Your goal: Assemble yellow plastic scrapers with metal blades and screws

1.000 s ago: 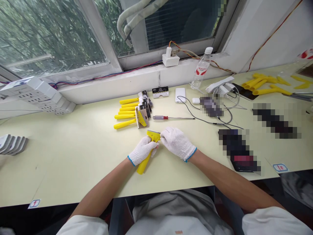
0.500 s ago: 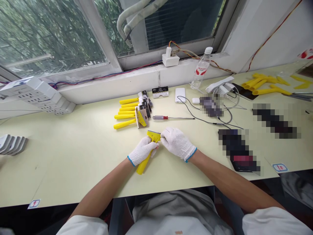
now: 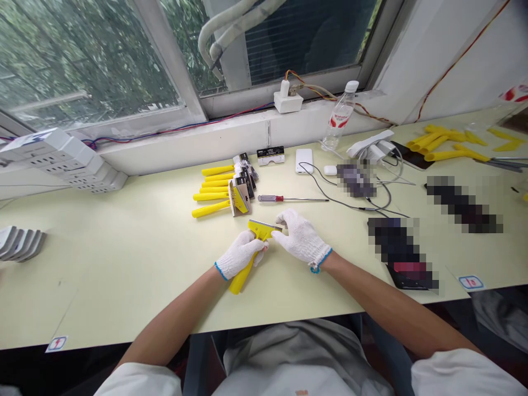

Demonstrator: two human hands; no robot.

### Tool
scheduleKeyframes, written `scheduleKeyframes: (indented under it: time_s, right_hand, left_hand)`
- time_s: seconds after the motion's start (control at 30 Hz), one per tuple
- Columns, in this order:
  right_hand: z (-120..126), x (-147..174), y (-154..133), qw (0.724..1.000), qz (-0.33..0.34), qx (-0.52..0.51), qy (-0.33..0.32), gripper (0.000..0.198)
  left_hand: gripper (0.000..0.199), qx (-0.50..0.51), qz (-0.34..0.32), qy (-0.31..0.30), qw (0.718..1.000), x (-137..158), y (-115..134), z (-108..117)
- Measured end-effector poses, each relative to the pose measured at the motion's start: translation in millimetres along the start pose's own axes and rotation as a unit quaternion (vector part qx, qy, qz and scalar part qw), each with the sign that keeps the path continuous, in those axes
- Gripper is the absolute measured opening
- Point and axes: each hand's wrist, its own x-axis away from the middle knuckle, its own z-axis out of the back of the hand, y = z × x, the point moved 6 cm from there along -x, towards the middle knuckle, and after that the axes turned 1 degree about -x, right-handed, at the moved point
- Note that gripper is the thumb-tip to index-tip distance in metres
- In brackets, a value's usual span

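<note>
In a white knitted glove, my left hand [image 3: 240, 254] is wrapped round the neck of a yellow scraper [image 3: 259, 229]. The scraper's handle slants down toward the table's front edge, and a thin metal blade runs along the top of its head. Also gloved, my right hand [image 3: 300, 236] is at the right end of the head, thumb and fingertips apart on either side of the blade's tip. Whether those fingers touch the blade I cannot tell. Behind my hands lie several more yellow scrapers [image 3: 212, 209] with black-and-white packaging on their heads.
A screwdriver [image 3: 292, 199] lies beyond my right hand. Further right are a white power bank [image 3: 304, 161], cables, a water bottle [image 3: 340, 118] and a blurred dark phone [image 3: 402, 256]. White boxes [image 3: 70, 159] stand at the left; several yellow handles [image 3: 439, 140] lie far right.
My right hand has shifted slightly right and its fingers have come apart from the scraper head, uncovering the blade's right end. My left hand and the scraper stay in place.
</note>
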Motion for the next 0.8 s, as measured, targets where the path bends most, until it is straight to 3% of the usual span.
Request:
scheduleKeyframes:
  time_s: [0.27, 0.4, 0.5, 0.57, 0.8]
  right_hand:
    - [2, -4, 3, 0.999, -0.015, 0.030, 0.001, 0.043]
    - [13, -12, 10, 0.999, -0.020, 0.032, 0.019, 0.036]
    - [21, -19, 19, 0.999, -0.026, 0.032, 0.028, 0.044]
    - [25, -22, 24, 0.999, -0.030, 0.030, 0.030, 0.036]
    - [19, -26, 28, 0.999, -0.030, 0.003, 0.013, 0.046]
  left_hand:
    - [0.016, 0.037, 0.009, 0.003, 0.999, 0, -3, 1]
    - [0.013, 0.108, 0.012, -0.004, 0.994, -1, -6, 3]
    - [0.011, 0.154, 0.024, 0.000, 0.988, -2, -8, 6]
    - [0.010, 0.173, 0.033, 0.007, 0.984, -2, -10, 8]
    - [0.010, 0.210, 0.047, 0.018, 0.976, -4, -13, 10]
